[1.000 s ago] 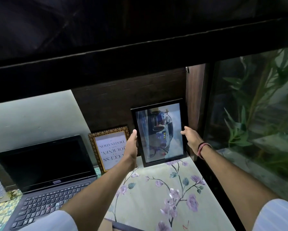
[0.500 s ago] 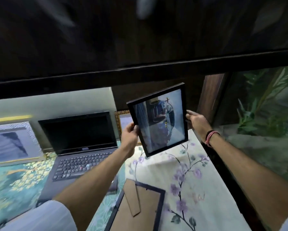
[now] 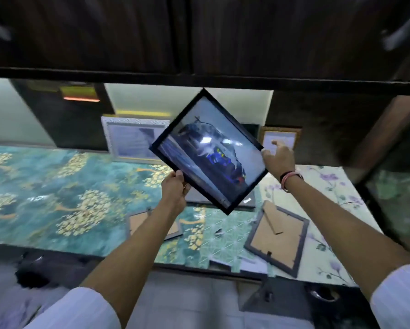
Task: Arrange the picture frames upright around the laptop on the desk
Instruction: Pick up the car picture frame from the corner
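Two hands are up in front of you, with a black picture frame (image 3: pixel 208 150) between them, held in the air above the surface (image 3: pixel 57 186). Your left hand (image 3: pixel 174 193) is closed on the frame's lower left edge, thumb on the front and fingers curled behind. Your right hand (image 3: pixel 278 160) sits at the frame's right corner with the fingers loosely spread; it touches the edge there, but you cannot tell whether it really grips. A pink and dark band (image 3: pixel 289 178) circles that wrist.

The frame is tilted like a diamond, one corner pointing up toward the dark cabinet (image 3: pixel 199 36) overhead. Its glass shows a blurred dark shape with bright glare spots.

Behind it, a white frame (image 3: pixel 133 138) stands upright to the left and a gold frame (image 3: pixel 281 136) stands upright to the right, partly hidden by your right hand. Below, two frames lie face down on the patterned surface, cardboard backs up: one (image 3: pixel 277 236) under your right forearm, the other (image 3: pixel 151 225) partly covered by your left forearm. The laptop (image 3: pixel 246 200) is almost wholly hidden behind the held frame.
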A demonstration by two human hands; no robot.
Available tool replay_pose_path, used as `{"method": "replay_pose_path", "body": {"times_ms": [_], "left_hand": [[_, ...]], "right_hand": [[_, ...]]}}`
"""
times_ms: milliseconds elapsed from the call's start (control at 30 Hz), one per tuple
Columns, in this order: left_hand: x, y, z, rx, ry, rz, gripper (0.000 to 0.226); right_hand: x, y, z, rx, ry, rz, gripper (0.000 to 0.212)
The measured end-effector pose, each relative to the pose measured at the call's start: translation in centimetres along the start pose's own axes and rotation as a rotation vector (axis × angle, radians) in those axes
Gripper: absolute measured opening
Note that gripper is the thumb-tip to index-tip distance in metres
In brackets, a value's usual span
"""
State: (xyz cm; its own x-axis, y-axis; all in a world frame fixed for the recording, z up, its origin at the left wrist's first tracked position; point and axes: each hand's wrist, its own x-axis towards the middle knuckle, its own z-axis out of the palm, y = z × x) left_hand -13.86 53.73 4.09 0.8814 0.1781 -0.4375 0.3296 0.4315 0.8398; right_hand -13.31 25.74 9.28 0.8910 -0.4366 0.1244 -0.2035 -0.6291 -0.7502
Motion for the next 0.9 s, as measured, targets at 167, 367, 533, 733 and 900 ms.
{"method": "replay_pose_path", "body": {"times_ms": [167,367,533,733,900], "left_hand": [[1.3,1.2,-7.6,-0.295,0.07,-0.122,0.021],[5.0,0.2,-11.9,-0.391,0.132,-0.175,0.022],[10.3,0.7,-17.3,-0.327,0.162,-0.159,0.018],[18.5,2.8,-23.7,-0.049,0.294,-0.095,0.025],[22.1,2.3,-25.2,0.405,0.25,-0.037,0.035]], "right_hand": [[-5.9,-3.4,8.2,0.378,-0.185,0.297,0.027],[-6.0,-2.0,18.8,0.602,-0.314,0.23,0.023],[-4.9,-2.5,23.7,0.591,-0.276,0.313,0.019],[-1.7,-0.5,29.6,0.534,-0.357,0.361,0.015],[0.3,0.9,34.5,0.195,-0.415,0.337,0.027]]}}
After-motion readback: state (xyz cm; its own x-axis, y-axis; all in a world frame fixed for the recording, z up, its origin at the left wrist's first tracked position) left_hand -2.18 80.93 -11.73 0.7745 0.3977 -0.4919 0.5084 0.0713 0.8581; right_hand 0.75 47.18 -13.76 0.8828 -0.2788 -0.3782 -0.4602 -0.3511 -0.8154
